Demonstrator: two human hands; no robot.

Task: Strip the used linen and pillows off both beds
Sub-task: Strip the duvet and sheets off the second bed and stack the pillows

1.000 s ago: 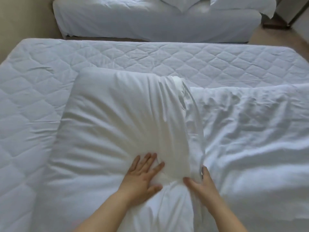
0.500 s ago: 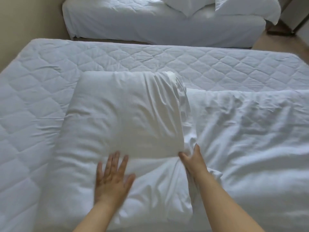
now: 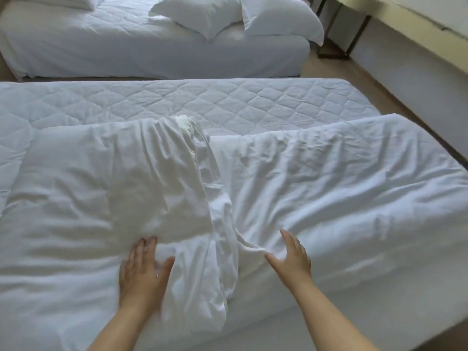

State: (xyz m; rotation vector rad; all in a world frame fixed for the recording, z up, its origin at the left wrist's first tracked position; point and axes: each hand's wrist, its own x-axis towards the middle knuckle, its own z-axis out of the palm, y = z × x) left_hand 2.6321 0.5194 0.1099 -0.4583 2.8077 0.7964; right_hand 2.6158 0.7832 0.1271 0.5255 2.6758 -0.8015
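Observation:
A white pillow (image 3: 101, 178) lies on the near bed's quilted mattress (image 3: 228, 102), its case bunched toward the open right end. A second white pillow (image 3: 342, 178) lies beside it on the right. My left hand (image 3: 143, 269) lies flat with straight fingers on the left pillow's near part. My right hand (image 3: 291, 254) hovers open, fingers spread, just by a fold of loose case cloth (image 3: 222, 249) between the pillows. It holds nothing. On the far bed (image 3: 126, 51) lie two more white pillows (image 3: 202, 13).
A gap of floor (image 3: 152, 78) separates the two beds. To the right run brown floor (image 3: 342, 69) and a pale wall (image 3: 417, 79) with a dark-legged piece of furniture (image 3: 336, 34) at the far corner.
My right hand has let go of the case edge and moved right, opening. My left hand stays flat on the left pillow. The view has swung right and up.

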